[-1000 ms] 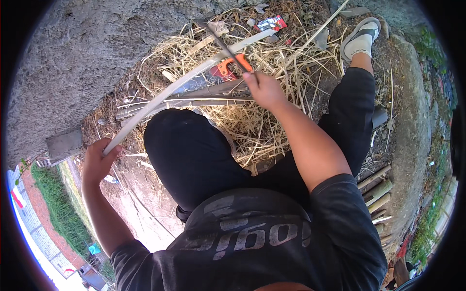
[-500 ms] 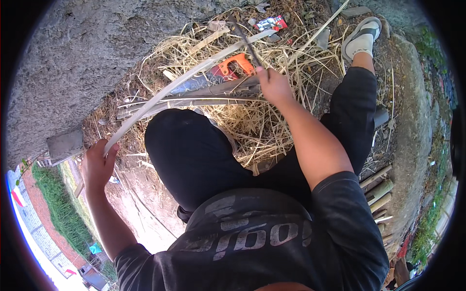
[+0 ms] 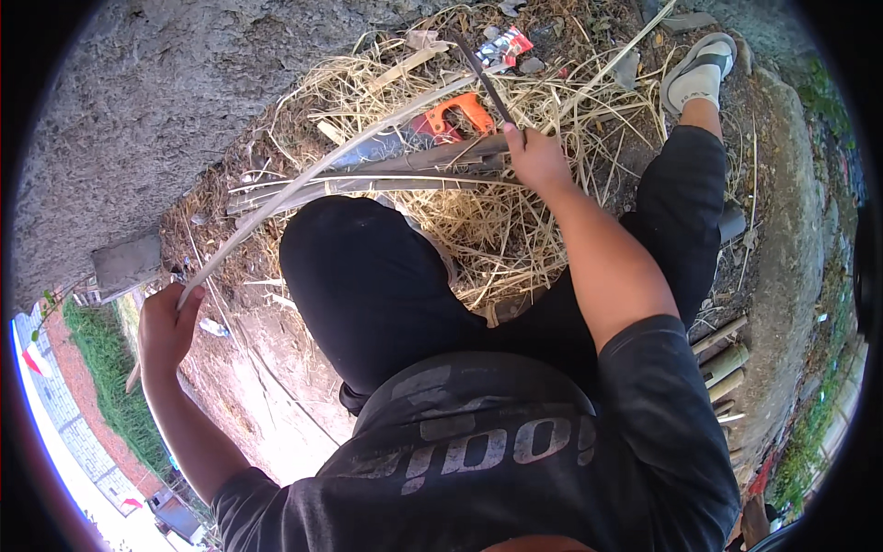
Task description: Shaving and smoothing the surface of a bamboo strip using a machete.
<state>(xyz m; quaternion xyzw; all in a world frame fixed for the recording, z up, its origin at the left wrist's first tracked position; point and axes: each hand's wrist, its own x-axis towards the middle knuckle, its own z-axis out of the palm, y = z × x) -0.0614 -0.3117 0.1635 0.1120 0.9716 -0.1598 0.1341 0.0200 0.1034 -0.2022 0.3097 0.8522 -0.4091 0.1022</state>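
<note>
My left hand [image 3: 166, 329] is closed around the near end of a long pale bamboo strip [image 3: 308, 175], at the left. A short tail of the strip shows below that hand. From there the strip slants up past my bent knee, its far end under the knife. My right hand [image 3: 541, 164] grips a thin, dark-bladed knife [image 3: 486, 78]. Its blade points up and to the left, crossing the strip near the strip's far end; whether they touch I cannot tell. The knife's handle is mostly hidden in my fingers.
Between my legs lies a heap of pale shavings [image 3: 483, 230]. An orange-handled saw [image 3: 467, 114] rests beyond it, beside split bamboo lengths [image 3: 423, 164]. A red-and-silver packet [image 3: 504, 48] lies farther off. A rough wall [image 3: 175, 110] stands left; cut bamboo pieces [image 3: 725, 365] lie right.
My left hand has moved left and slightly down, drawing the strip along with it. My right hand and the knife appear slightly farther right, as does much of the scene.
</note>
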